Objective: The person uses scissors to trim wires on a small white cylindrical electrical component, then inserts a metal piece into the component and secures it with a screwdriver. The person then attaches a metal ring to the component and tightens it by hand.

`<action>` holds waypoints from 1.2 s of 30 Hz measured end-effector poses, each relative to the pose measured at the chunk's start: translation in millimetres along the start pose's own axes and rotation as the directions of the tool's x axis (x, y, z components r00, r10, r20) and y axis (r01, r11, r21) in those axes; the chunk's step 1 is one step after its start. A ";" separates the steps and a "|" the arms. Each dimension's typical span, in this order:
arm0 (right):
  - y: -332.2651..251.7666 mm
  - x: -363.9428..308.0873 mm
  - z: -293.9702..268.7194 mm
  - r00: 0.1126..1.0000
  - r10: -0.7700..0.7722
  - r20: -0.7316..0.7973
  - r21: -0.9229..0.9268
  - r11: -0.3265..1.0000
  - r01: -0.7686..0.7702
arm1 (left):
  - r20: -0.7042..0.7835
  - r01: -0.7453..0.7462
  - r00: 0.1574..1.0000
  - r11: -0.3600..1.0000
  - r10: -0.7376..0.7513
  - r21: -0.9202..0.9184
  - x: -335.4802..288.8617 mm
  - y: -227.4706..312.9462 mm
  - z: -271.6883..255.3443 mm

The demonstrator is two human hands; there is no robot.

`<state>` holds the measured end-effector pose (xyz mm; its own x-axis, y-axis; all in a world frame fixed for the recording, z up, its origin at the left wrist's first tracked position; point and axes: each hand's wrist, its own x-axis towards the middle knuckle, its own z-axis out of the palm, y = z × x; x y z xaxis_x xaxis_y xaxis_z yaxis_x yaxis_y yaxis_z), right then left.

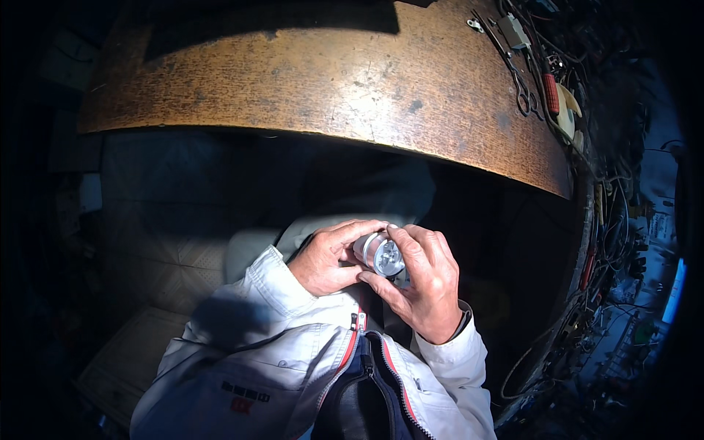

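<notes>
Close in front of my body I hold a short silver flashlight (388, 257), its round glassy end turned up and to the right. Several small round reflectors show behind the glass. My left hand (326, 257) wraps around the metal body from the left, thumb below and fingers above. From the right my right hand (422, 275) grips the glassy end's rim, with the index finger on top and the thumb underneath. Part of the flashlight's body is hidden behind my fingers.
Ahead is a worn brown wooden table (308, 88) with a curved-looking near edge. On its right side lie scissors (523, 99), a red-handled tool (550, 92) and a white block-shaped part (513, 31). Cables and small parts clutter the far right. Tiled floor (172, 249) shows at left.
</notes>
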<state>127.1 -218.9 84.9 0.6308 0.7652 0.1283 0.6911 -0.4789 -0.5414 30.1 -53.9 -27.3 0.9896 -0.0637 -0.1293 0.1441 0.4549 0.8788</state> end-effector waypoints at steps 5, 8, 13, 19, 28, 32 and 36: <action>0.8 -0.1 0.6 1.000 -0.007 -0.011 0.002 1.000 0.007 | -0.001 0.012 1.000 1.000 -0.012 -0.018 0.4 1.4 0.3; 0.3 0.0 0.3 1.000 -0.002 -0.007 0.007 1.000 0.002 | 0.003 0.000 1.000 0.999 0.000 -0.032 -0.2 -3.2 -1.0; 0.8 -0.3 -0.7 1.000 -0.005 -0.005 0.011 1.000 0.005 | 0.005 -0.027 1.000 1.000 0.027 0.014 0.6 -4.3 -1.5; 1.5 -0.3 -0.9 1.000 -0.004 -0.009 0.025 1.000 0.004 | 0.004 -0.021 1.000 1.000 0.021 -0.004 -0.6 -12.1 -3.1; 1.1 0.5 0.1 1.000 -0.010 0.005 0.023 1.000 0.010 | -0.012 -0.032 0.999 0.999 0.032 0.016 -1.2 -9.0 -2.3; 2.1 -0.5 1.7 1.000 -0.016 -0.005 0.025 1.000 0.016 | -0.012 -0.024 1.000 1.000 0.024 0.006 -0.9 -7.8 -1.8; 2.5 -0.6 3.7 1.000 -0.016 -0.005 0.033 0.999 0.016 | -0.016 -0.028 0.999 1.000 0.028 0.009 -1.2 -11.0 -2.4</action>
<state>127.2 -218.9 80.3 0.6215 0.7706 0.1411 0.6891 -0.4521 -0.5664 27.4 -56.7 -37.9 0.9930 -0.0366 -0.1123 0.1168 0.4483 0.8862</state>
